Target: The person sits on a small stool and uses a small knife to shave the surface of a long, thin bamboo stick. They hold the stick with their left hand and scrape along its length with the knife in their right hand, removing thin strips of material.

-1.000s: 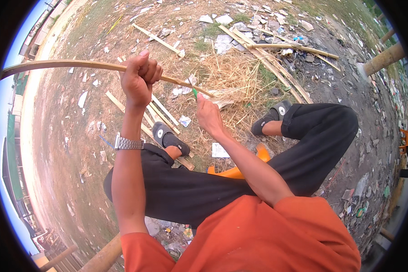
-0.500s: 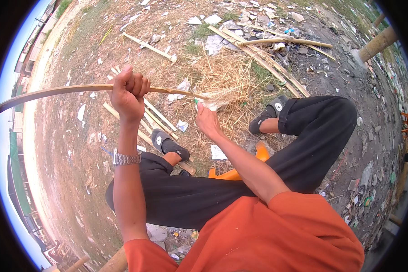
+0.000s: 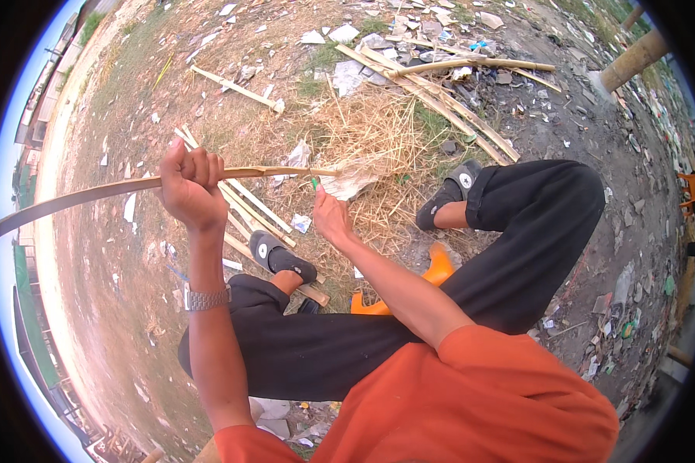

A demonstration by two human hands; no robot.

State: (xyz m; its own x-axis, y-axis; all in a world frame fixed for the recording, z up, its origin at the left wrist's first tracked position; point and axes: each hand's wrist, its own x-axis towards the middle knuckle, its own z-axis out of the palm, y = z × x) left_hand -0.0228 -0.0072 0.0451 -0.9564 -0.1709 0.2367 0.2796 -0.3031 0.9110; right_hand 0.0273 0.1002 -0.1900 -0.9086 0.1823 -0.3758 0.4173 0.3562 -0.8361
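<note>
A long, curved bamboo strip (image 3: 77, 196) runs from the far left edge toward the middle of the view. My left hand (image 3: 189, 185) is closed around it in a raised fist, with a metal watch on that wrist. Lower and to the right, my right hand (image 3: 333, 216) grips a small knife (image 3: 314, 183) by its green handle. Its thin blade meets the strip near the right end. Below that end lie a whitish sheet (image 3: 351, 183) and a heap of straw-coloured shavings (image 3: 382, 127).
Split bamboo strips (image 3: 259, 204) lie beside my left foot, and longer ones (image 3: 440, 104) lie beyond the shavings. An orange plastic piece (image 3: 438, 266) shows between my legs. A thick post (image 3: 633, 62) stands at the far right. Scraps litter the ground.
Both hands have shifted left and slightly down in the view, along with the strip and knife. The whole scene has also slid a little left. Both grips stay the same.
</note>
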